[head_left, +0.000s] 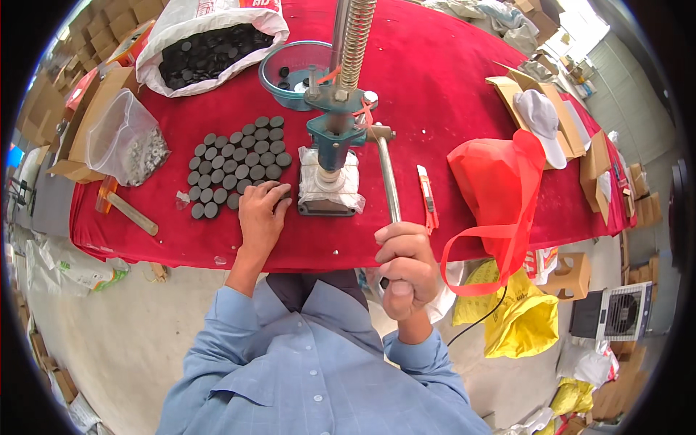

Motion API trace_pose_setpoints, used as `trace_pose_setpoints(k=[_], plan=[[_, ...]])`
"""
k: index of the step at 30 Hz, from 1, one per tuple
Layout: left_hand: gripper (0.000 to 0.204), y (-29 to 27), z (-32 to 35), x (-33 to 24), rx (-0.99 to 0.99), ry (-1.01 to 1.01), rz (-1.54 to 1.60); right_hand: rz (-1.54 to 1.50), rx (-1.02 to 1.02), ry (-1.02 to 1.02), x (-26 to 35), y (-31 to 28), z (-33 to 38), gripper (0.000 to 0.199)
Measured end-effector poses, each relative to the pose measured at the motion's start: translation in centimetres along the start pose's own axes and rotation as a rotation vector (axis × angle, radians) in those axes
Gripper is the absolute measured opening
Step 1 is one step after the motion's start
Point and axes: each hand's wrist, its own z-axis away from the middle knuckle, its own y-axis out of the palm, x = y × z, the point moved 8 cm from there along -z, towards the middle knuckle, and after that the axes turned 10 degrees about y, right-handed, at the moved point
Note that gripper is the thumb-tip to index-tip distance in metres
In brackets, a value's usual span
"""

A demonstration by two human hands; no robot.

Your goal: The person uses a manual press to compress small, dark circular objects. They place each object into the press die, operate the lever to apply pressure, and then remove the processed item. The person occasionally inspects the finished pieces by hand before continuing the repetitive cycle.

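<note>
The discs (239,154) sit in close rows on the red cloth (417,80), left of the press (337,138); they look light, stiff and perhaps slippery, best pinched by the rim. The left hand (262,216) bends over their near edge (whether it pinches one, I cannot tell). The right hand (406,268) is wrapped round the lever (389,177), seemingly rigid metal. Pale floor (152,312) and yellow sacks (522,319) lie below.

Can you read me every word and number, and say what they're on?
White sack: red print, cut off at the top edge; I don't copy printed words.
Yellow bag: dark print, too small to read.
White bag behind the red bag: red print, partly hidden.
Plastic bag, left floor: print too blurred to read.
</note>
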Motion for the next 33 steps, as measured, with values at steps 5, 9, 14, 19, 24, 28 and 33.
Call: trace_pose_setpoints(k=[5, 9, 14, 19, 24, 28, 33], plan=[[0.051, -0.9, -0.5, -0.1, -0.080, -0.219, 0.220, -0.059, 0.077, -0.015, 1.3, -0.6, -6.3, 0.017], [0.063, -0.3, -3.3, -2.5, -0.080, -0.183, 0.365, 0.037, 0.047, 0.202, 0.7, -1.0, -13.3, 0.037], [0.066, 2.6, -5.1, -3.5, -0.046, -0.108, 0.359, 0.060, -0.079, 0.411, 0.3, 0.5, -18.6, 0.035], [0.072, 3.1, -5.8, -4.5, -0.080, -0.073, 0.349, -0.026, -0.057, 0.435, 0.4, 0.1, -18.7, 0.035], [0.070, 3.3, -5.8, -4.2, -0.107, -0.061, 0.392, -0.071, -0.092, 0.283, 0.0, -0.7, -15.3, 0.026], [0.055, 1.1, -5.7, -2.2, 0.000, 0.055, 0.281, -0.073, -0.044, 0.057, 0.6, -0.9, -10.2, 0.023], [0.043, 2.3, -4.8, 1.1, 0.153, 0.158, -0.058, -0.114, -0.028, -0.094, -0.6, -0.1, -0.8, 0.022]])
